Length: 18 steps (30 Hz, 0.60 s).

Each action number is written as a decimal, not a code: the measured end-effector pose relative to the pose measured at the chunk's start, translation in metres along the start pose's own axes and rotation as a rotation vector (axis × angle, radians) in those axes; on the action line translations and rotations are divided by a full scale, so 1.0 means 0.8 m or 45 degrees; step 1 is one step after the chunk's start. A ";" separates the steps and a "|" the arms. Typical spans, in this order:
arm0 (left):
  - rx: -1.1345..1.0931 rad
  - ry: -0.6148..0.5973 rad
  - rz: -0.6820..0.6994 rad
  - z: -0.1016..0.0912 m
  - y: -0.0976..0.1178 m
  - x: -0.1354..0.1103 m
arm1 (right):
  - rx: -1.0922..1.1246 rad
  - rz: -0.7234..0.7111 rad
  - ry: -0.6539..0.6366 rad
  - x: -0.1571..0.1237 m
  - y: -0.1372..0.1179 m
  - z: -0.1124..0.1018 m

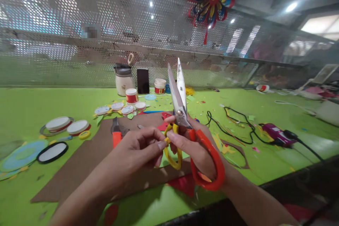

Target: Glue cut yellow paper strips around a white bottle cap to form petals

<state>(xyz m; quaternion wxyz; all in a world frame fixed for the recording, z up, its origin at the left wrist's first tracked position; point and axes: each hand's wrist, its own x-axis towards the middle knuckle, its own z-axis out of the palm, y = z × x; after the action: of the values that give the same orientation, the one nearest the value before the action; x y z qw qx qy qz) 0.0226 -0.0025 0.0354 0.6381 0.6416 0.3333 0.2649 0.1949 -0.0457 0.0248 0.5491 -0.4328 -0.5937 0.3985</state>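
Gripping orange-handled scissors (180, 112), blades up and parted, the person's right hand (200, 152) is above a brown sheet (90, 159) on the green surface (66, 99); beside it, the left hand's (139, 148) grip pinches a yellow loop (175, 165).

Hands (137, 146) (198, 150) with upright scissors (180, 112)

Metal and plastic are seen over a glossy green tabletop (66, 104).
The scissors (180, 111) are bladed in speckled metal and handled in smooth orange plastic; a duller finish is shown by the yellow loop (180, 157). Matt brown card (87, 159) is spread toward the near edge. At the far edge, a glossy phone (143, 81) screen is backed by perforated metal panelling (119, 14).
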 end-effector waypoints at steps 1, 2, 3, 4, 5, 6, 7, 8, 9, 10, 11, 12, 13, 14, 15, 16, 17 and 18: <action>0.055 -0.004 -0.002 0.000 0.001 0.000 | -0.015 0.003 -0.017 0.000 -0.001 -0.001; 0.101 -0.007 -0.002 0.001 0.001 -0.001 | -0.028 0.010 -0.029 -0.001 -0.002 -0.001; 0.132 -0.007 0.001 0.001 0.002 -0.001 | -0.039 0.016 -0.034 -0.001 -0.002 -0.001; 0.144 -0.002 0.008 0.001 0.003 0.000 | -0.054 0.019 -0.036 -0.001 -0.002 -0.001; 0.140 0.013 0.026 0.001 0.004 0.001 | -0.070 0.015 -0.033 -0.001 -0.002 -0.001; 0.121 0.037 0.044 0.001 0.004 0.002 | -0.083 0.006 -0.025 -0.002 -0.001 0.000; 0.090 0.066 0.059 0.001 0.004 0.003 | -0.089 -0.006 -0.012 -0.002 0.001 0.001; 0.053 0.097 0.070 0.001 0.004 0.005 | -0.088 -0.021 0.011 -0.002 0.003 0.002; 0.015 0.127 0.082 0.001 0.003 0.006 | -0.084 -0.038 0.038 -0.002 0.006 0.004; -0.018 0.153 0.093 0.000 0.002 0.008 | -0.075 -0.051 0.064 -0.002 0.009 0.005; -0.050 0.174 0.099 0.000 0.001 0.009 | -0.059 -0.061 0.082 -0.002 0.012 0.007; -0.088 0.187 0.102 0.000 0.000 0.010 | -0.037 -0.070 0.091 -0.002 0.014 0.009; -0.138 0.197 0.104 0.000 -0.002 0.012 | -0.013 -0.082 0.095 -0.002 0.017 0.011; -0.204 0.210 0.097 0.001 -0.003 0.013 | 0.008 -0.095 0.099 -0.001 0.018 0.012; -0.281 0.226 0.081 0.002 -0.003 0.014 | 0.024 -0.111 0.108 -0.001 0.019 0.014; -0.367 0.242 0.056 0.004 -0.004 0.015 | 0.031 -0.134 0.126 -0.001 0.020 0.015; -0.450 0.254 0.030 0.006 -0.004 0.016 | 0.030 -0.162 0.151 -0.001 0.020 0.017; -0.522 0.263 0.003 0.008 -0.005 0.017 | 0.019 -0.190 0.184 -0.001 0.020 0.018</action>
<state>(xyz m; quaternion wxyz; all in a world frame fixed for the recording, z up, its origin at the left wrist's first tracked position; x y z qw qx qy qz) 0.0361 0.0035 0.0298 0.7172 0.4684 0.3354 0.3920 0.1818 -0.0414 0.0082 0.6217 -0.4109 -0.5802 0.3286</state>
